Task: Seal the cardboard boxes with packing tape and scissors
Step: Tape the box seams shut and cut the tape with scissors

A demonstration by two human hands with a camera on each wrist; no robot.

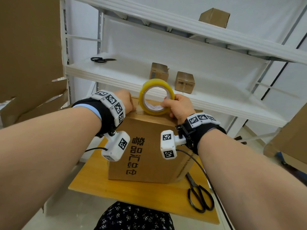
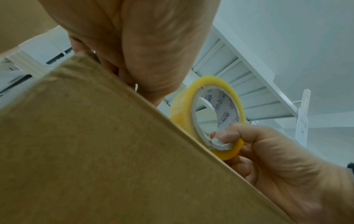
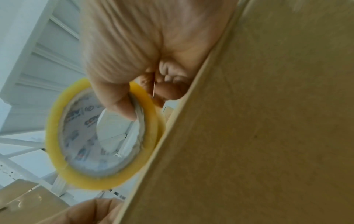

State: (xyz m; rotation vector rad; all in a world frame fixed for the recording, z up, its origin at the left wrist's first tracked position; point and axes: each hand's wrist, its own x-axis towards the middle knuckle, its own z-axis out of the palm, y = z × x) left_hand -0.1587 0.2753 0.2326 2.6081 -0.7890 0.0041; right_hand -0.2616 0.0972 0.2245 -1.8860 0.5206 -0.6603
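A brown cardboard box [image 1: 149, 146] with black print stands on a wooden table [image 1: 93, 180]. My right hand [image 1: 167, 105] grips a yellow roll of packing tape [image 1: 156, 81] that stands on edge on the box top, thumb through its core. The right wrist view shows that thumb hooked inside the tape roll [image 3: 51, 136], against the box [image 3: 268, 136]. My left hand [image 1: 126, 100] rests on the far left of the box top, just left of the roll; its fingers are hidden. Black scissors [image 1: 199, 196] lie on the table, right of the box.
A white shelf rack [image 1: 116, 72] stands right behind the table. It holds a second pair of scissors [image 1: 99, 60], two small boxes [image 1: 159, 72] [image 1: 184, 82] and one more box [image 1: 214, 17] on the top shelf. Large cardboard sheets lean at the left and right.
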